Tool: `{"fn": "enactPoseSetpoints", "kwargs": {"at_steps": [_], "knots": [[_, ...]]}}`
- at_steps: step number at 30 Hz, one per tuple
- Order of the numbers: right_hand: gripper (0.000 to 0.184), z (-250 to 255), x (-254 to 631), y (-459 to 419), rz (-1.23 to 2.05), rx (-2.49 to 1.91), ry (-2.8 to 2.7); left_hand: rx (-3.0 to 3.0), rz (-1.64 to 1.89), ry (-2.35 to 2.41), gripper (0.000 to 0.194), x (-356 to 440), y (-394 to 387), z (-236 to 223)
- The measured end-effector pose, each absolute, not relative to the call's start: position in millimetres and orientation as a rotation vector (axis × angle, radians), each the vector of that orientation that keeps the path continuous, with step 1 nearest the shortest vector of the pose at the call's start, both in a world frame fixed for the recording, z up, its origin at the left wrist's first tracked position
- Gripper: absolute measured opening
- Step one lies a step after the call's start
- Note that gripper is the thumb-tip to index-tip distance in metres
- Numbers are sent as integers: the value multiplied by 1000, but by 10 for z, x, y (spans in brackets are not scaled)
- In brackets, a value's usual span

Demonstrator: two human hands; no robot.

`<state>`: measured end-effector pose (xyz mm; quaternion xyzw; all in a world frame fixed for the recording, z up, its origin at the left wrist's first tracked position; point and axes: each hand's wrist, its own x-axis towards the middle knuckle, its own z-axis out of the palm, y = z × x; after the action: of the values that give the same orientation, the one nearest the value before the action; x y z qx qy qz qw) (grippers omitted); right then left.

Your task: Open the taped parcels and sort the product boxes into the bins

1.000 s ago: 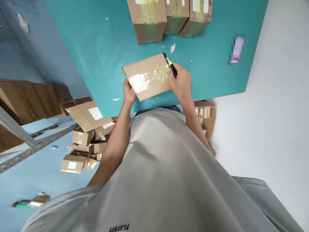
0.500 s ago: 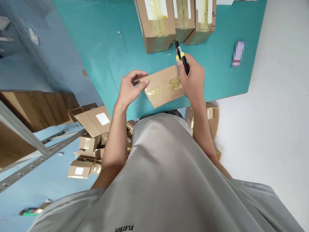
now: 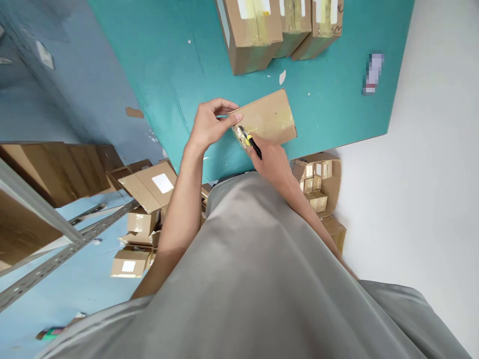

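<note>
A small taped cardboard box (image 3: pixel 267 112) lies tilted near the front edge of the teal table (image 3: pixel 160 65). My left hand (image 3: pixel 213 122) grips its left corner, thumb on top and fingers behind. In my right hand (image 3: pixel 273 159) is a black and yellow utility knife (image 3: pixel 253 143), its tip against the tape at the box's left end. The right hand's fingers are wrapped round the handle and touch the box's near edge.
Three taped cardboard boxes (image 3: pixel 258 47) stand at the back of the table. A scrap of white paper (image 3: pixel 282 77) lies before them, and a blurred pale object (image 3: pixel 373 73) at right. Cardboard boxes (image 3: pixel 149 187) crowd the floor at left, beside a metal rack (image 3: pixel 71 249).
My right hand has brought the knife from the box's right end across to its left end. The white scrap now shows on the table. The left hand keeps its hold.
</note>
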<state>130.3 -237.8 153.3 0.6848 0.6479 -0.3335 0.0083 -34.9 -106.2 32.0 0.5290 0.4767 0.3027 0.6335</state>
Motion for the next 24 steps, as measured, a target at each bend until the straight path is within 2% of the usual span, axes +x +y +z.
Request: {"fn": "enactPoseSetpoints", "kwargs": {"at_steps": [7,11,14,24], "knots": [[57,1599,1228,-2388,-977,2181,1900,1111,749,1065,27,-327,-1085,278],[65,1590,1209,-2370,-1011,2129,1947,1108,761,1061,31,-325,-1087,260],[68,1630,1168,-2302,-1016,2101,1899,1192,725,1033,38,-345,-1084,283],[55,2035,1049,-2360,-987,1960,1660,1338,747,1090,68,-334,-1178,272]]}}
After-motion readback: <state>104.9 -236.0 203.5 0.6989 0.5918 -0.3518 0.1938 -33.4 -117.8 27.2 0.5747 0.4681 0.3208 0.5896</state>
